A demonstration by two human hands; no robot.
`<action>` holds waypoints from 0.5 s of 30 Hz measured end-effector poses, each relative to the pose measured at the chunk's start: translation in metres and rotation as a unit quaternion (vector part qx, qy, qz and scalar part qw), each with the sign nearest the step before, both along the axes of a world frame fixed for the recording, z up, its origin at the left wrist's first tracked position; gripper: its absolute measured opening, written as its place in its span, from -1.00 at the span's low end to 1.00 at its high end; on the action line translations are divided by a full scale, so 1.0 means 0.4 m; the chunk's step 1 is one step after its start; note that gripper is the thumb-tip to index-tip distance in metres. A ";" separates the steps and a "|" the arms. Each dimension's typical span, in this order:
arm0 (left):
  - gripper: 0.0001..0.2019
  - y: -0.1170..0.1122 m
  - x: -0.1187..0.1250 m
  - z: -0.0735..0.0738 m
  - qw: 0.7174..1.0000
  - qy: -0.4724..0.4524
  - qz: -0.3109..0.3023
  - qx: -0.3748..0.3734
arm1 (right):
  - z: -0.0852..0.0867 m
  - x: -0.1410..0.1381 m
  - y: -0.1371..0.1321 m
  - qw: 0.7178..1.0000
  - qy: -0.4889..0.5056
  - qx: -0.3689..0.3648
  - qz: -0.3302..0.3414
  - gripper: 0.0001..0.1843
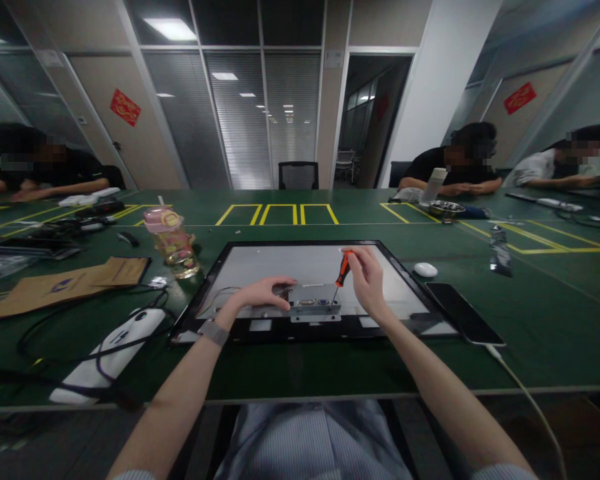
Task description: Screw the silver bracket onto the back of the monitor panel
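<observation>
A monitor panel with a grey back and black frame lies flat on the table in front of me. A metal bracket with video ports sits near its front edge. My left hand curves around the bracket's left end, thumb in front and fingers behind. In my right hand is an orange-and-black screwdriver, gripped at the top of its handle. Its shaft slants down, the tip meeting the right part of the bracket; the screw itself is too small to make out.
Left of the panel stand a pink-lidded bottle, a brown paper bag and a white power strip with black cables. To the right lie a phone on a charging cable and a white case. Other people sit across the table.
</observation>
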State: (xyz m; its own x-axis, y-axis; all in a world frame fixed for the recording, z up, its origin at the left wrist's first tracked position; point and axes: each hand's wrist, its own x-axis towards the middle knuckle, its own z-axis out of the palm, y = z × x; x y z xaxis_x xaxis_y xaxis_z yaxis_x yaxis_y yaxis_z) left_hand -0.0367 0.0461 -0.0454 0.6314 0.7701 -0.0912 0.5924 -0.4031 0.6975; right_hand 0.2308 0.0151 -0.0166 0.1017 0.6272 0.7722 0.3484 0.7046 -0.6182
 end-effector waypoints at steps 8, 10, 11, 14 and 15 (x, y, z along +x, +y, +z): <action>-0.28 -0.002 0.003 0.004 1.000 0.007 0.011 -0.005 | -0.023 -0.016 0.006 0.995 0.079 -0.041 0.047 -0.78; -0.28 -0.004 0.003 0.005 1.000 0.007 0.009 -0.005 | -0.027 -0.013 0.009 0.997 0.070 -0.025 0.002 -0.83; -0.29 -0.004 0.003 0.005 1.000 0.007 0.008 -0.004 | -0.027 -0.012 0.009 0.998 0.065 -0.021 -0.006 -0.84; -0.29 -0.005 0.003 0.005 1.000 0.011 0.009 -0.004 | -0.020 -0.010 0.001 0.998 0.058 -0.020 0.028 -0.77; -0.29 -0.005 0.003 0.005 1.000 0.012 0.009 -0.004 | -0.018 -0.011 -0.004 0.997 0.061 -0.022 0.052 -0.75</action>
State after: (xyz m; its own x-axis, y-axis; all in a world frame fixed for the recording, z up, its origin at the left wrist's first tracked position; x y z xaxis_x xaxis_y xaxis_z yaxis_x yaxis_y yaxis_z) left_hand -0.0356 0.0440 -0.0436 0.6149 0.7806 -0.1121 0.6157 -0.3863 0.6868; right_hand 0.2262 0.0137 -0.0237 0.1268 0.6729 0.7288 0.1955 0.7034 -0.6834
